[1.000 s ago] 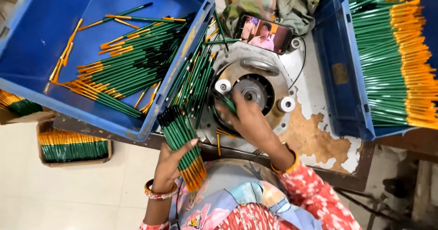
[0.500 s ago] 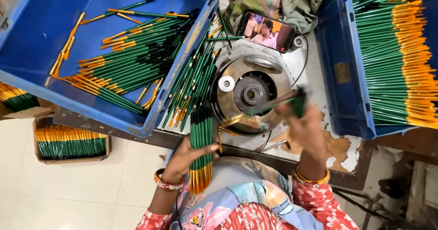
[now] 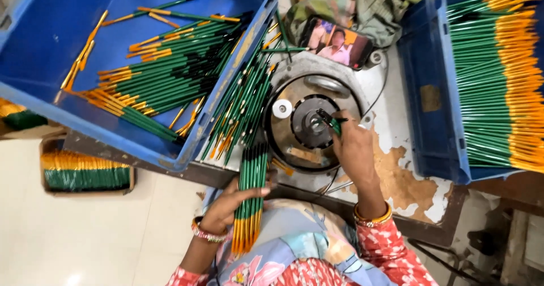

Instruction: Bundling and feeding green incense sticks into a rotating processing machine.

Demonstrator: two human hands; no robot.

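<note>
My left hand (image 3: 233, 202) grips a bundle of green sticks with orange ends (image 3: 250, 195), held upright over my lap at the table's front edge. My right hand (image 3: 352, 149) holds a single green stick (image 3: 330, 121) with its dark tip at the hub of a round metal machine (image 3: 314, 121) in the middle of the table. A loose row of green sticks (image 3: 243, 104) leans between the machine and the blue crate on the left.
A large blue crate (image 3: 68, 31) on the left holds scattered green and orange sticks. Another blue crate (image 3: 436, 93) on the right is packed with aligned sticks. A phone (image 3: 335, 42) lies on cloth behind the machine. A small box of sticks (image 3: 85, 171) sits on the floor.
My right hand went out to the right with a stick, then came back to the machine's hub. My left hand shifted the bundle rightward and more upright.
</note>
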